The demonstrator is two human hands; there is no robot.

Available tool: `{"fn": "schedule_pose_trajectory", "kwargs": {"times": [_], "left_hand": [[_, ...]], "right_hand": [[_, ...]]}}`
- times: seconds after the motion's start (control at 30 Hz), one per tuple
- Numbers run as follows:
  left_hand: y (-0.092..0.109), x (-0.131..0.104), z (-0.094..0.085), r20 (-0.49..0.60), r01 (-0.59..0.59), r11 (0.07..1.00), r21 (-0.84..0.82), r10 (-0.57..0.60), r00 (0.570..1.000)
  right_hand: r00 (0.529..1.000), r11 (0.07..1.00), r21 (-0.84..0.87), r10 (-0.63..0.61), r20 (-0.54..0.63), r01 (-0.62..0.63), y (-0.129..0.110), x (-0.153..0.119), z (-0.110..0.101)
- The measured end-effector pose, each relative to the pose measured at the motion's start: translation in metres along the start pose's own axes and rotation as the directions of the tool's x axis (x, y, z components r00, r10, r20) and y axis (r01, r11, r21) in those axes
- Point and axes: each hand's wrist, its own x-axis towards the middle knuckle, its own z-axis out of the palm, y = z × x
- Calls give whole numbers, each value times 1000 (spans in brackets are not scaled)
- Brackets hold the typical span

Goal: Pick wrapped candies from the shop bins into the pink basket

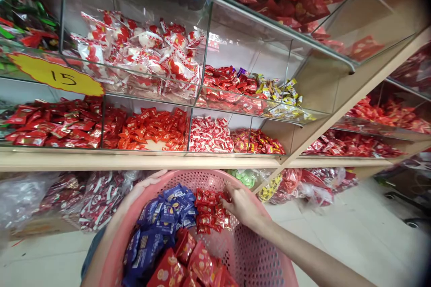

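Note:
A pink perforated plastic basket (251,251) is held against my body below the shelves. My left hand (150,181) curls over its far left rim, with the forearm wrapped along that side. Inside the basket, my right hand (242,206) has its fingers bent in at a heap of small red wrapped candies (206,210); the fingertips are partly hidden among them. Blue-purple packets (168,208) fill the basket's left part. Larger red packets (198,264) lie nearest to me.
Glass-fronted shelves (141,161) stand ahead, with compartments of wrapped candies (153,125). A yellow price tag (55,74) reads 15. Bags of sweets (104,197) sit under the lowest shelf. Pale floor tiles (340,224) extend at the right.

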Motion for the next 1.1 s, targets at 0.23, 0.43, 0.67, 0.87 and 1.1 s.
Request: {"fn": "schedule_pose_trajectory", "kwargs": {"times": [0.23,0.43,0.67,0.87,1.1], "left_hand": [[-3,2,-3,-14,-29,999,19,29,999],[-8,8,-10,-43,-82,993,79,86,995],[-8,10,-12,-28,-89,993,72,91,995],[-14,21,-21,26,-119,990,75,118,993],[-17,26,-34,11,-125,989,78,125,992]], "right_hand": [[1000,999,-52,-1,18,2,-6,9,13],[995,998,52,27,-95,-22,-8,15,-1],[758,967,92,-124,-641,236,-37,14,-116],[383,912,-10,-182,-906,410,-78,76,-227],[608,882,36,-293,-738,469,-78,171,-268]]}}
